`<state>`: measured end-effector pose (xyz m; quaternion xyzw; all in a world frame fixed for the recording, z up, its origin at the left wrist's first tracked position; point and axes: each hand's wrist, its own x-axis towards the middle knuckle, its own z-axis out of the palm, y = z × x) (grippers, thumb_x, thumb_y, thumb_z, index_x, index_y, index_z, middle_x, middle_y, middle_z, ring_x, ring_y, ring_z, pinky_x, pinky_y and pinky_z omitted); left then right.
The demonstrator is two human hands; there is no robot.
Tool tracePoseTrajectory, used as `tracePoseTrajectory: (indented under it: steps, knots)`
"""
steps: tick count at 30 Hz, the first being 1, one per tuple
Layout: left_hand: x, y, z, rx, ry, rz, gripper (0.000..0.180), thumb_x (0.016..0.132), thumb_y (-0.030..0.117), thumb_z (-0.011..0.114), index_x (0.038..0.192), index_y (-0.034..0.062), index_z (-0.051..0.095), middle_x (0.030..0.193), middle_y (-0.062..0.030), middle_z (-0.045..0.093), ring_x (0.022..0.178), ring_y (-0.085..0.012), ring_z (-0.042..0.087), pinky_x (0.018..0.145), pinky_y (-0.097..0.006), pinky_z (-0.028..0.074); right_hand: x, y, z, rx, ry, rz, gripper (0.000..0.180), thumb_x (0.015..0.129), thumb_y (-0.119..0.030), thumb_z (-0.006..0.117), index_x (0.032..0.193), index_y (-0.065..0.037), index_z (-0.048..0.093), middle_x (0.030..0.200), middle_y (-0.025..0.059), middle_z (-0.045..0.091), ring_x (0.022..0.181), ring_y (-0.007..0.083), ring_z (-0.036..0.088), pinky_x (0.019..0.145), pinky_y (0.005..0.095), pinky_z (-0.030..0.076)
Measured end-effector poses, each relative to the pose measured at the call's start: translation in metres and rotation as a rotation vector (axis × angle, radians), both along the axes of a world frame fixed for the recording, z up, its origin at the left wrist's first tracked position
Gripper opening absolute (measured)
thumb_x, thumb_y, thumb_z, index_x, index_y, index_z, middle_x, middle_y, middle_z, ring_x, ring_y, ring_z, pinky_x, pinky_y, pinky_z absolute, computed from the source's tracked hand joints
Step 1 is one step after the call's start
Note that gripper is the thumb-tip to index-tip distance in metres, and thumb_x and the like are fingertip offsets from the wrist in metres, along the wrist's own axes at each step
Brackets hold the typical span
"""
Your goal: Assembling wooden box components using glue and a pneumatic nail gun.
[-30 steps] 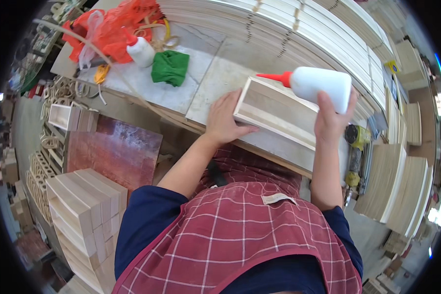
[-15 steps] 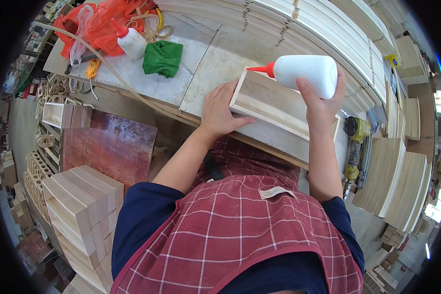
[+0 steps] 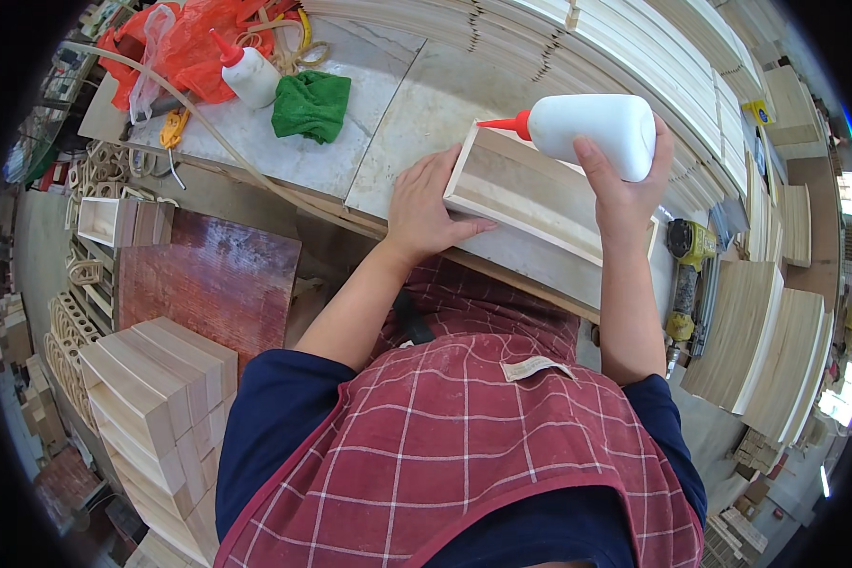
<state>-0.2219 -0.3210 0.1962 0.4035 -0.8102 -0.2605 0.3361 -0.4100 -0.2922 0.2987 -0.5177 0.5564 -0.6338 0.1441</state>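
A pale tabletop [image 3: 417, 118] is backed by long stacked boards [image 3: 634, 52]. A shallow wooden box [image 3: 519, 227] is set at the near edge, lying obliquely, its open side up. Hands: the left hand [image 3: 429, 206] is laid at the box's left end, fingers extended side by side along that end, thumb spread wide toward the near wall; grip pressure cannot be told. The left forearm is slanted up and rightward. The right hand [image 3: 630, 189] is raised over the box's right part, forearm nearly upright in view, and is closed around a white bottle [image 3: 592, 128], thumb on its near side. The bottle is held roughly level, its red nozzle [image 3: 504, 124] directed left at the box's far-left corner; contact there cannot be confirmed. A green cloth [image 3: 310, 106] is noted farther left.
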Motion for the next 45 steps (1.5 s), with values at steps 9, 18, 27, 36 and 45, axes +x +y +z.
tracePoseTrajectory:
  steps: [9, 18, 27, 36, 45]
  knots:
    - [0.001, 0.001, -0.001, 0.000, -0.004, 0.007, 0.092, 0.047, 0.044, 0.074, 0.122, 0.0045, 0.037, 0.113, -0.0121, 0.049, 0.107, -0.0281, 0.043, 0.090, -0.038, 0.031, 0.002, 0.009, 0.003, 0.049, 0.068, 0.034, 0.066, 0.058, -0.017, 0.078, 0.109, -0.002, 0.039, 0.100, 0.0093, 0.047, 0.090, 0.0177, 0.051, 0.074, 0.0294, 0.045]
    - [0.002, 0.002, 0.000, 0.012, -0.032, 0.030, 0.094, 0.047, 0.046, 0.074, 0.122, 0.0039, 0.037, 0.113, -0.0126, 0.049, 0.107, -0.0284, 0.043, 0.091, -0.038, 0.030, 0.010, 0.027, 0.008, 0.086, 0.013, 0.109, 0.069, 0.057, -0.013, 0.078, 0.111, -0.003, 0.037, 0.099, 0.0092, 0.048, 0.090, 0.0186, 0.052, 0.074, 0.0303, 0.046]
    - [0.001, 0.002, 0.001, 0.031, -0.045, 0.048, 0.094, 0.047, 0.046, 0.074, 0.122, 0.0045, 0.037, 0.114, -0.0126, 0.048, 0.108, -0.0282, 0.043, 0.091, -0.038, 0.030, 0.009, 0.029, 0.003, 0.046, 0.009, 0.118, 0.070, 0.056, -0.014, 0.079, 0.111, -0.003, 0.037, 0.099, 0.0091, 0.048, 0.090, 0.0187, 0.052, 0.074, 0.0304, 0.046]
    - [0.000, 0.002, -0.002, 0.016, -0.023, 0.041, 0.094, 0.046, 0.046, 0.074, 0.123, 0.0055, 0.037, 0.113, -0.0115, 0.049, 0.108, -0.0278, 0.043, 0.091, -0.038, 0.030, 0.009, 0.009, 0.005, 0.028, 0.093, -0.035, 0.065, 0.061, -0.015, 0.075, 0.112, 0.000, 0.038, 0.102, 0.0096, 0.045, 0.093, 0.0178, 0.048, 0.079, 0.0302, 0.041]
    - [0.002, 0.001, -0.002, 0.010, -0.022, 0.032, 0.094, 0.046, 0.046, 0.074, 0.123, 0.0048, 0.037, 0.113, -0.0121, 0.049, 0.108, -0.0276, 0.043, 0.091, -0.038, 0.030, 0.008, 0.017, 0.003, 0.046, 0.046, 0.028, 0.066, 0.059, -0.015, 0.077, 0.111, -0.001, 0.038, 0.101, 0.0096, 0.047, 0.091, 0.0178, 0.050, 0.077, 0.0299, 0.043]
